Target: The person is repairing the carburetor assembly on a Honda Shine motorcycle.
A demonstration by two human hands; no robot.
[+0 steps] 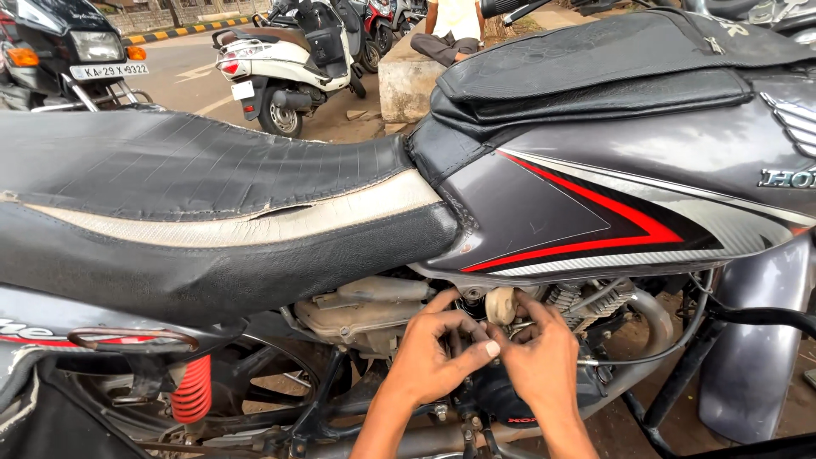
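Beige carburettor part (500, 304) just above both fingertips, left hand (433, 357) and right hand (540, 361) pinched on small unseen fitting; likely slips into engine gap.

Pale carburettor part (500, 304), perhaps, under tank

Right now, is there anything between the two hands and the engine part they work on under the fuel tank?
Nothing visible does. The left hand and the right hand already touch the engine parts below the grey fuel tank. The fingers hide the exact piece. A black cable runs to the right, apart from them.
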